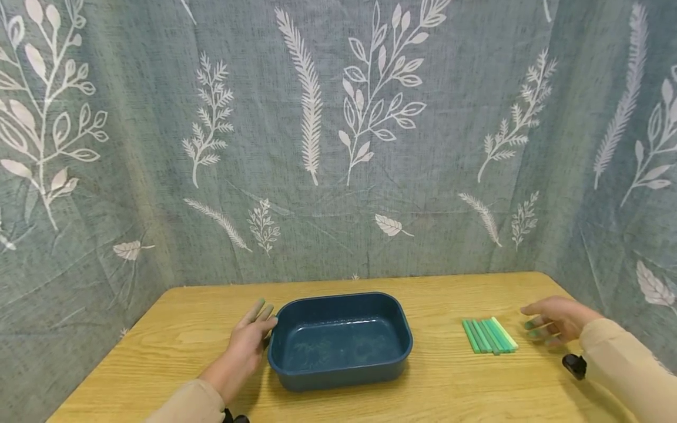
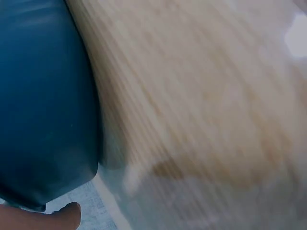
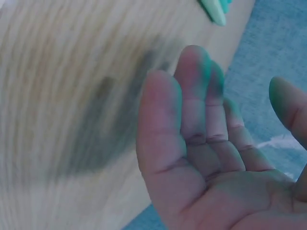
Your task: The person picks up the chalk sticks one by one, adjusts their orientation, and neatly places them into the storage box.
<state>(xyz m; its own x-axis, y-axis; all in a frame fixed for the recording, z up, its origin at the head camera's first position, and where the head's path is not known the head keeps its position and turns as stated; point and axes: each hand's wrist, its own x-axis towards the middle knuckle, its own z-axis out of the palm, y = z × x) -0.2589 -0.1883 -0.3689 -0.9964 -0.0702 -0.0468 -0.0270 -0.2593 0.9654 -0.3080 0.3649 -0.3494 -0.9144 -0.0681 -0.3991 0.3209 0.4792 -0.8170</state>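
Observation:
A dark blue rectangular basin point(image 1: 338, 376) stands on the wooden table, and no objects show inside it. My left hand point(image 1: 247, 343) is at its left end, the thumb by the rim and the other fingers extended along the outside. In the left wrist view, a fingertip point(image 2: 72, 215) shows beside the blue wall point(image 2: 48, 105); whether it presses there I cannot tell. Several slim sticks in greens and yellow-green point(image 1: 489, 336) lie side by side to the basin's right. My right hand point(image 1: 557, 320) hovers right of them, fingers loosely bent, palm bare, green smudges on the fingertips point(image 3: 194, 60).
The light wooden tabletop point(image 1: 439, 376) reaches back to a grey-green curtain point(image 1: 338, 235) with white leaf prints, which also hangs along the left and right sides. A small black device point(image 1: 574, 365) is at the right wrist.

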